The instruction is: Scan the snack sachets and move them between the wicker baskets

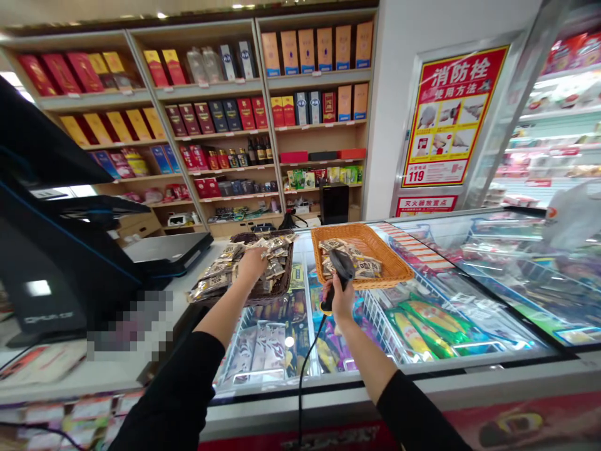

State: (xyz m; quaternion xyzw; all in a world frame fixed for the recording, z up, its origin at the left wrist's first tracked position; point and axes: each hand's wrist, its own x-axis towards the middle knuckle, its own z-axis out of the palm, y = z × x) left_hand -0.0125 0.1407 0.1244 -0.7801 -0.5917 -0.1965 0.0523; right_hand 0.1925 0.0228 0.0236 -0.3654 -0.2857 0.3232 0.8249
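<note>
My right hand (340, 299) is closed round the grip of a black barcode scanner (341, 267), whose head points at the small packets in an orange woven basket (392, 270). The scanner's cable (304, 369) hangs down toward me. My left hand (252, 264) reaches into a dark woven basket (278, 287) heaped with small silver snack packets (220, 270); its fingers are curled among them, and what they hold is hidden. Both baskets rest on the glass lid of a chest freezer (474, 369).
A black till with a screen (51, 207) stands on the white counter at left. Ice creams lie under the freezer glass (422, 326). Wall shelves (225, 119) of boxed goods and bottles fill the back. A red fire-hydrant poster (446, 119) hangs right of them.
</note>
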